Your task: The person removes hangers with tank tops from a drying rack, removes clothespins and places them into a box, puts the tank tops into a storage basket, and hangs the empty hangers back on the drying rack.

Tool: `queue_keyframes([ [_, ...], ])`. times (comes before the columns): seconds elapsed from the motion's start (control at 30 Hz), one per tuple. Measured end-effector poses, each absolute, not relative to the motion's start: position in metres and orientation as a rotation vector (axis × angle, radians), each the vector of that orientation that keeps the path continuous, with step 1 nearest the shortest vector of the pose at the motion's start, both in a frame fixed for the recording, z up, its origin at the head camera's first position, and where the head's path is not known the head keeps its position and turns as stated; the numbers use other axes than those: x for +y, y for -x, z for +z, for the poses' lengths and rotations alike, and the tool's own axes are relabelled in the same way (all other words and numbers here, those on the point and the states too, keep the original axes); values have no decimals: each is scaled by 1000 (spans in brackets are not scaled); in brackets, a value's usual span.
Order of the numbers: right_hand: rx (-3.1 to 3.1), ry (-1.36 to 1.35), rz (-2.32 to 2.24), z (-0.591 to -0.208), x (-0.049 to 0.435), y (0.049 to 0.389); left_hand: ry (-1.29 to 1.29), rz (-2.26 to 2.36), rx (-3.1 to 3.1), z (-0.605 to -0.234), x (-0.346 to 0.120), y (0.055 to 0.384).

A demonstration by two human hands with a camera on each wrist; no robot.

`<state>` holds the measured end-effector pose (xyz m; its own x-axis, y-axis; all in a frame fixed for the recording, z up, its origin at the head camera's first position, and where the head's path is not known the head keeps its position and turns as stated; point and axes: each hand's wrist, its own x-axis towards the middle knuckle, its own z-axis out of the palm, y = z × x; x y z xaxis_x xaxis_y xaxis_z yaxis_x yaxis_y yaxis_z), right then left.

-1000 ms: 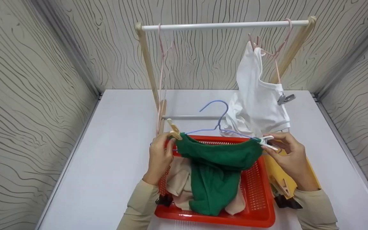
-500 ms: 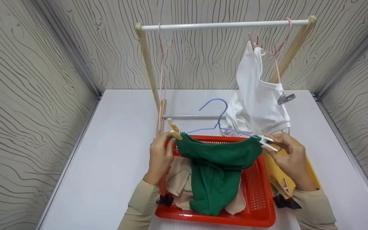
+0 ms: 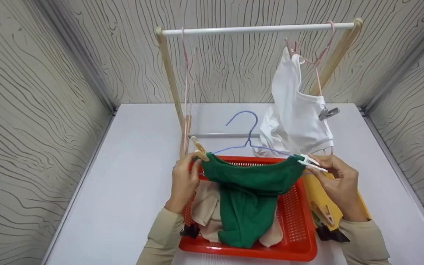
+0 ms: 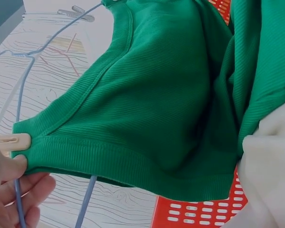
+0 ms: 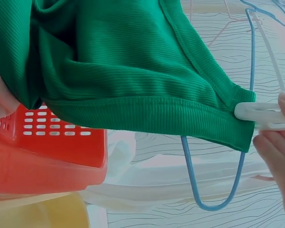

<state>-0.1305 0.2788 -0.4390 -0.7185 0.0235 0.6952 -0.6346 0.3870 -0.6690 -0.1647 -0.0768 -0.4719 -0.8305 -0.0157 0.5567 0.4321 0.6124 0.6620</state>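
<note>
In the head view a green ribbed top (image 3: 250, 176) hangs on a blue wire hanger (image 3: 249, 141), held over the red basket. A cream clothespin (image 3: 200, 150) clips its left corner to the wire. My left hand (image 3: 184, 180) grips the hanger there, thumb at the fabric's edge; the left wrist view shows the wire running between thumb and fingers (image 4: 38, 194). At the other corner, my right hand (image 3: 339, 180) pinches a white clothespin (image 5: 256, 113), whose jaws lie over the green fabric and the hanger wire.
The red basket (image 3: 247, 252) holds beige cloth (image 3: 206, 206). A yellow container (image 3: 363, 204) with clothespins (image 3: 326, 215) stands to its right. Behind, a rack's white bar (image 3: 258, 29) carries an unloaded pink hanger (image 3: 186, 88) and another bearing a white garment (image 3: 296, 106) with a grey clip (image 3: 329, 113).
My right hand has shifted slightly right, with the white clothespin and the green top's corner. The hanger's hook has tipped a little up and left. My left hand stays in place.
</note>
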Motion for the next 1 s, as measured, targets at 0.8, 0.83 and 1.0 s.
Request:
queue_keyframes([
  [0.8,-2073,-423,1485,-442,291,123,354,-1117,-2288,-475,-77,166],
  [0.83,-2083,-405,1482,-441,291,122,353,-1119,-2290,-475,-77,166],
  [1.0,-2144,-306,1446,-442,294,121,338,-1124,-2299,-474,-77,165],
])
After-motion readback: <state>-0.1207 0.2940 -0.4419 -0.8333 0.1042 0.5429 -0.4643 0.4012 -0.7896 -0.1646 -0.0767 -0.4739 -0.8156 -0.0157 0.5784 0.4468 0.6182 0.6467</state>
